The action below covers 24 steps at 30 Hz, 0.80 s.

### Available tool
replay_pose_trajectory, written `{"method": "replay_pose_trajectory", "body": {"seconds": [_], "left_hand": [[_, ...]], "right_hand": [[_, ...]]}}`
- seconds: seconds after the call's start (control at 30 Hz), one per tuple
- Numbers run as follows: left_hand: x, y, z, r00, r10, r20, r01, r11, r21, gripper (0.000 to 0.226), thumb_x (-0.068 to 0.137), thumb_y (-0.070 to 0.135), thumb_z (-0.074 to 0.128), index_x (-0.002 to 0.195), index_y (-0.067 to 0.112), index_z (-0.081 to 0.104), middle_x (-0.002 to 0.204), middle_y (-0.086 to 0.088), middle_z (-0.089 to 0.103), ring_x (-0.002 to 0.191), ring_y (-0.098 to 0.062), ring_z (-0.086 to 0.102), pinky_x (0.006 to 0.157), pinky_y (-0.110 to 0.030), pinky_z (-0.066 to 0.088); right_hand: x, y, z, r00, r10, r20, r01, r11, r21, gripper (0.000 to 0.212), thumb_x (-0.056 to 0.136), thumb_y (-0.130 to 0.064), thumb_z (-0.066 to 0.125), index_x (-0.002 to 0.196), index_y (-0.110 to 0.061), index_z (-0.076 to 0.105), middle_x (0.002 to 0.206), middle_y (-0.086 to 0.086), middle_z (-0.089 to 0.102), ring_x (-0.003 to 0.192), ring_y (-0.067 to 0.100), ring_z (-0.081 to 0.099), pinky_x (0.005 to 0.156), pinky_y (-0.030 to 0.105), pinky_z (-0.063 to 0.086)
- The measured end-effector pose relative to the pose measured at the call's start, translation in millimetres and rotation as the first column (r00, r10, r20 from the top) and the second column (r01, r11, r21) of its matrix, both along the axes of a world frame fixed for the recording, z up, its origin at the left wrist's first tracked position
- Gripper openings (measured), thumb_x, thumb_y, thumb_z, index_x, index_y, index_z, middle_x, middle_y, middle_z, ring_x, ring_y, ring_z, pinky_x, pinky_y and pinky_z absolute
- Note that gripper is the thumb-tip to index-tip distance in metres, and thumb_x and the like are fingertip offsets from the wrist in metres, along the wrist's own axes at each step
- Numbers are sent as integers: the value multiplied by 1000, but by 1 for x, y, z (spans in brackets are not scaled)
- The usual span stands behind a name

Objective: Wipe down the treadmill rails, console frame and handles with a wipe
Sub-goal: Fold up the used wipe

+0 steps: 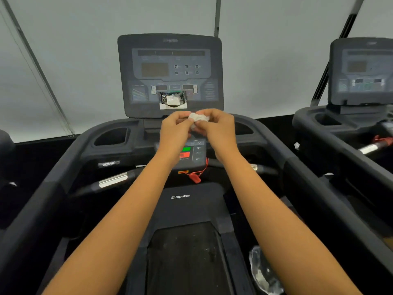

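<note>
A crumpled white wipe (198, 118) is pinched between my left hand (175, 130) and my right hand (217, 129), held in the air just in front of the lower edge of the treadmill console (170, 60). Both hands grip it with fingertips. A wipe packet (173, 100) leans on the console's ledge right behind my hands. The dark left rail (53, 184) and right rail (314, 184) run down both sides of the frame. Short handles with silver sensor plates stick inward: the left handle (113, 180) and the right handle (258, 168), partly hidden by my right forearm.
A red safety clip on a cord (195, 177) hangs below the button panel (192, 153). Clear crumpled plastic (263, 271) lies beside the belt (185, 258) at lower right. A second treadmill (359, 86) stands close on the right. Cup holders (111, 136) flank the console.
</note>
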<state>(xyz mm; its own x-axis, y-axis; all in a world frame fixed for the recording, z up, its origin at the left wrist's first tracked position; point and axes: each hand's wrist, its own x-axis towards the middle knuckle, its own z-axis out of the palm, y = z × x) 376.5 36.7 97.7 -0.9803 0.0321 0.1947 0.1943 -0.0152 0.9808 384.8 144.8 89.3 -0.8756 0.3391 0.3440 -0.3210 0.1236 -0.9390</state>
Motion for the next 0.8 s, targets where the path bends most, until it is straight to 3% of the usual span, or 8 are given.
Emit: {"method": "replay_pose_trajectory", "body": {"seconds": [0.1,0.23,0.4,0.43,0.5,0.57,0.67,0.8], "left_hand": [[-11,9,-29,998,-32,47,34,998,-54,17,87,9,60,99,16,69,93,-9,72,84,-23,66,74,-32,51],[-27,26,-58,997,-50,65,58,991,-124,16,82,11,61,94,17,70,87,-1,72,86,-15,67,85,-38,54],[-30,60,-108,987,-131,98,151,960,-236,21,84,5,55,98,14,68,80,5,69,66,-1,60,61,-23,48],[-29,67,-121,983,-151,109,176,944,-280,22,84,7,54,98,16,68,81,6,68,69,-2,60,62,-24,48],[-27,82,-149,976,-174,129,209,909,-361,24,85,10,54,101,20,68,90,5,68,86,-9,62,78,-32,52],[-23,98,-176,971,-174,161,229,867,-442,26,87,13,52,106,24,66,93,7,65,97,-16,60,90,-38,50],[-16,122,-219,947,-229,223,315,788,-529,27,90,14,51,111,24,65,95,9,62,98,-14,59,85,-31,49],[-8,150,-286,914,-266,307,403,685,-607,27,91,15,49,114,21,63,97,11,59,91,-8,55,74,-20,40]], "right_hand": [[-8,3,-24,997,-70,40,71,997,-34,20,75,2,66,87,-13,71,88,12,72,85,26,71,77,45,60],[-11,8,-51,980,-180,89,188,978,-95,17,72,-2,66,80,-17,71,81,9,72,82,26,71,74,42,60],[-4,32,-108,936,-307,170,334,928,-163,9,77,-5,66,79,-13,68,80,9,71,81,28,70,74,46,59],[-1,39,-122,920,-338,199,372,913,-167,8,78,-4,65,79,-12,67,81,8,70,83,28,69,74,46,59],[7,55,-151,874,-409,264,455,878,-146,9,78,-4,62,81,-11,67,80,4,68,83,25,68,74,42,59],[15,69,-178,824,-470,318,524,845,-109,10,79,-4,60,80,-11,66,78,-1,66,77,16,65,72,31,59],[25,90,-224,753,-522,399,594,801,-73,8,80,-3,59,83,-6,65,74,-5,61,66,4,55,58,12,48],[26,115,-303,676,-512,531,620,784,-32,10,78,-4,57,81,-11,63,80,2,64,67,9,56,58,22,46]]}}
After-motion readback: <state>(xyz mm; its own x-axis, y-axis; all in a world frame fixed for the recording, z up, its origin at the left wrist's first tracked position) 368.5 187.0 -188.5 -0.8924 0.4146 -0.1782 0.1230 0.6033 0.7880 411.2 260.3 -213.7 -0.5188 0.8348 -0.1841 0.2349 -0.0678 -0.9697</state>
